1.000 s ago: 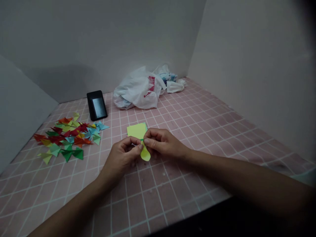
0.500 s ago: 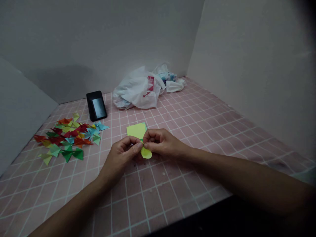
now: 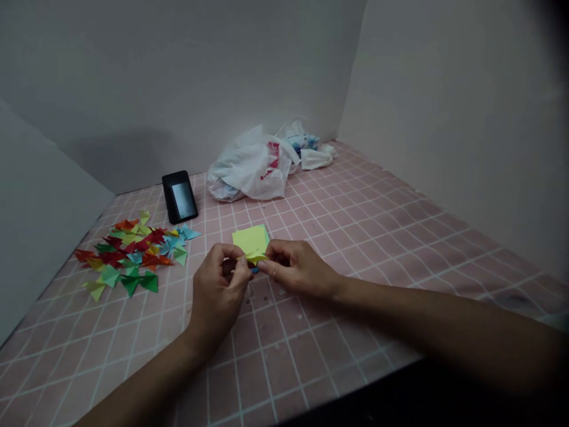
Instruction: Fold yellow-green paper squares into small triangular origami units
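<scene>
A small folded piece of yellow paper (image 3: 255,258) is pinched between my two hands. My left hand (image 3: 221,281) holds its left end between thumb and index finger. At the right end, the thumb and fingertips of my right hand (image 3: 299,267) are closed on it. Just beyond them lies a stack of square paper sheets (image 3: 249,238), yellow on top with a green edge at the right. A bit of blue shows under the folded paper, too small to name.
To the left lies a pile of folded paper pieces (image 3: 133,252) in red, orange, yellow, green and blue. A black phone-like device (image 3: 180,197) leans behind it. White plastic bags (image 3: 253,166) rest by the back wall. Pink tiled cloth (image 3: 355,219) covers the table.
The yellow paper, earlier hanging down as a rounded flap, is now held flatter and wider between my hands. My fingertips have moved slightly apart. The view has shifted a little.
</scene>
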A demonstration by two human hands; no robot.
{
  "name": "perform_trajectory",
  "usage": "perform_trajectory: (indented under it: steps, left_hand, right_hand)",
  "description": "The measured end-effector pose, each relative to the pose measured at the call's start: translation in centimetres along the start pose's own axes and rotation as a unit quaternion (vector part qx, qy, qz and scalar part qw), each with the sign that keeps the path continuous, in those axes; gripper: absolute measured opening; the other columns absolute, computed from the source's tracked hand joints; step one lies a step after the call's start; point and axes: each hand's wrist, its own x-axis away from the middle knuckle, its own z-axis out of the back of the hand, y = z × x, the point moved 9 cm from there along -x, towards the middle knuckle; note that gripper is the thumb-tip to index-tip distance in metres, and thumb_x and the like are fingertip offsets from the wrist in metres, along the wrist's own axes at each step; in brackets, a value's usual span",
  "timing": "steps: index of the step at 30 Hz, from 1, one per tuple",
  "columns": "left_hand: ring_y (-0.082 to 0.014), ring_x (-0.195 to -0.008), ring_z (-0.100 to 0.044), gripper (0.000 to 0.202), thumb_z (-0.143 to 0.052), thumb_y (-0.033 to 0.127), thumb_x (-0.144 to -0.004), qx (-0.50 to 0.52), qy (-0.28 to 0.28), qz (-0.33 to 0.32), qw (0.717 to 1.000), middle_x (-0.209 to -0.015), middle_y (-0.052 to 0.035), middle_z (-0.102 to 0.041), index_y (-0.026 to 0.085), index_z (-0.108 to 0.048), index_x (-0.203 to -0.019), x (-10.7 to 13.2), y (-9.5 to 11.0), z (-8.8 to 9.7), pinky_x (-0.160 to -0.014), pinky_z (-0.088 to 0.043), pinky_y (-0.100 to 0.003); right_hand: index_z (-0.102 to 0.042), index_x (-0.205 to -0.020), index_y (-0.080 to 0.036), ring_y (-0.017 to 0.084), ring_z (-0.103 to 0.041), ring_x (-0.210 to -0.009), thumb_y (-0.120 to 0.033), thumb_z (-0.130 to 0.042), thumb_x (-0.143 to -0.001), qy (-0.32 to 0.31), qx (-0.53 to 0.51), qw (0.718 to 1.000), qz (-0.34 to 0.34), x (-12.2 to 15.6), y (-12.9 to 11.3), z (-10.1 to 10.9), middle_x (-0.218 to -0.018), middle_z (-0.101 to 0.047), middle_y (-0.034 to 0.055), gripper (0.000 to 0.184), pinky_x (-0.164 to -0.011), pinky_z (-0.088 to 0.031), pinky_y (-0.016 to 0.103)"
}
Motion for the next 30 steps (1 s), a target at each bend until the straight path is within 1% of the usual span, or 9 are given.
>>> perform_trajectory:
  steps: [5,7,9,11,13,15,21,25,30]
  left_hand:
    - [-0.0135,-0.068,-0.058,0.009,-0.063,0.019,-0.082,-0.114,0.009,-0.081,0.990,-0.081,-0.0005,-0.057,0.021,-0.056,-0.078,0.5,1.9,0.0,-0.054,-0.048,-0.022]
    - [-0.0128,-0.063,-0.057,0.010,-0.064,0.018,-0.081,-0.128,0.002,-0.078,0.989,-0.074,0.0005,-0.057,0.021,-0.057,-0.075,0.5,1.9,-0.2,-0.053,-0.047,-0.023]
    - [-0.0128,-0.060,-0.059,0.010,-0.065,0.021,-0.080,-0.087,0.000,-0.028,0.996,-0.071,0.0010,-0.060,0.020,-0.057,-0.074,0.3,1.1,-0.2,-0.054,-0.049,-0.024]
    - [-0.0142,-0.060,-0.063,0.012,-0.066,0.027,-0.079,0.010,0.001,0.057,0.998,-0.071,0.0008,-0.063,0.019,-0.058,-0.075,0.2,-0.5,-0.3,-0.057,-0.053,-0.026]
    - [-0.0152,-0.063,-0.066,0.017,-0.069,0.031,-0.078,0.119,0.008,0.136,0.983,-0.073,0.0007,-0.065,0.018,-0.058,-0.076,0.4,-1.9,-0.7,-0.060,-0.057,-0.028]
    - [-0.0149,-0.065,-0.067,0.020,-0.072,0.032,-0.076,0.195,0.018,0.177,0.964,-0.074,0.0002,-0.067,0.017,-0.059,-0.076,0.7,-2.6,-1.0,-0.061,-0.058,-0.028]
    - [-0.0134,-0.069,-0.066,0.021,-0.078,0.029,-0.072,0.272,-0.009,0.224,0.936,-0.076,-0.0008,-0.068,0.016,-0.061,-0.075,1.8,-2.8,-2.3,-0.061,-0.056,-0.024]
    - [-0.0124,-0.065,-0.063,0.020,-0.076,0.027,-0.072,0.293,-0.047,0.247,0.922,-0.074,-0.0001,-0.069,0.018,-0.058,-0.072,2.4,-3.2,-3.4,-0.063,-0.053,-0.026]
    - [-0.0138,-0.069,-0.062,0.015,-0.070,0.025,-0.077,0.267,-0.101,0.223,0.932,-0.073,-0.0007,-0.068,0.019,-0.058,-0.070,2.4,-3.3,-4.0,-0.067,-0.049,-0.027]
  right_hand:
    - [-0.046,-0.060,-0.018,0.010,-0.040,-0.057,-0.015,-0.054,-0.079,0.061,0.075,0.995,0.002,-0.1,-0.1,1.1,-0.059,-0.046,-0.0030,0.021,-0.055,-0.028,0.026]
    - [-0.045,-0.061,-0.019,0.010,-0.040,-0.057,-0.014,-0.055,-0.078,0.083,0.094,0.992,0.016,0.0,-0.5,1.5,-0.059,-0.045,-0.0034,0.020,-0.055,-0.028,0.027]
    - [-0.047,-0.067,-0.019,0.010,-0.042,-0.057,-0.018,-0.057,-0.082,0.089,0.072,0.993,0.033,0.1,-0.8,1.6,-0.062,-0.048,-0.0036,0.018,-0.055,-0.030,0.026]
    - [-0.051,-0.081,-0.019,0.010,-0.046,-0.059,-0.027,-0.061,-0.086,0.077,0.011,0.996,0.046,0.2,-0.9,1.3,-0.066,-0.051,-0.0039,0.014,-0.055,-0.034,0.025]
    - [-0.051,-0.097,-0.020,0.011,-0.050,-0.059,-0.034,-0.068,-0.085,0.054,-0.053,0.996,0.051,0.2,-0.6,0.6,-0.070,-0.054,-0.0044,0.024,-0.054,-0.037,0.024]
    - [-0.050,-0.102,-0.021,0.010,-0.052,-0.059,-0.034,-0.071,-0.083,0.038,-0.086,0.994,0.052,0.2,-0.3,0.1,-0.074,-0.056,-0.0040,0.031,-0.054,-0.040,0.024]
    - [-0.050,-0.103,-0.022,0.011,-0.057,-0.064,-0.023,-0.068,-0.083,0.033,-0.151,0.988,0.026,-0.1,1.0,-0.3,-0.078,-0.058,-0.0029,0.027,-0.054,-0.044,0.022]
    - [-0.048,-0.100,-0.021,0.009,-0.056,-0.057,-0.022,-0.068,-0.081,0.025,-0.205,0.978,-0.010,-0.3,1.5,-0.5,-0.074,-0.058,-0.0046,0.027,-0.050,-0.045,0.021]
    - [-0.048,-0.094,-0.021,0.008,-0.055,-0.049,-0.022,-0.067,-0.081,0.015,-0.253,0.965,-0.061,-0.2,2.1,-1.0,-0.064,-0.058,-0.0069,0.023,-0.047,-0.043,0.020]
